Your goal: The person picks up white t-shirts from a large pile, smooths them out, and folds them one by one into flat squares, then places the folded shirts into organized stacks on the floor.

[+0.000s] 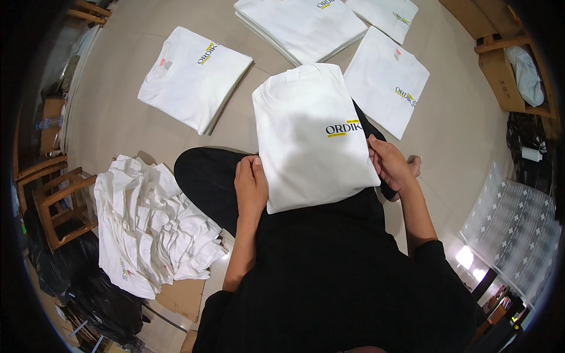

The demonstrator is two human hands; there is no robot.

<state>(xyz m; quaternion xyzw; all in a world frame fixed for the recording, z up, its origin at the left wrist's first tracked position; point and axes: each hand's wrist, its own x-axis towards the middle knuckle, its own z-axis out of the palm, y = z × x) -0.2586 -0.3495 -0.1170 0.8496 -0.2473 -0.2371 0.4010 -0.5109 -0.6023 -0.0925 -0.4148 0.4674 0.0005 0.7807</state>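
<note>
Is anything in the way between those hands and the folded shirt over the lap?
Nothing visible. The left hand is right at the left edge of the folded white shirt, the right hand at its right edge; some fingertips are hidden.

Black-and-yellow lettering [343,128] stands on white shirts [312,170].

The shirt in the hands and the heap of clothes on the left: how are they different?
The held shirt is neatly folded; the heap is rumpled. The left hand and right hand touch the held shirt; neither touches the heap. Both are white with some printing.
</note>
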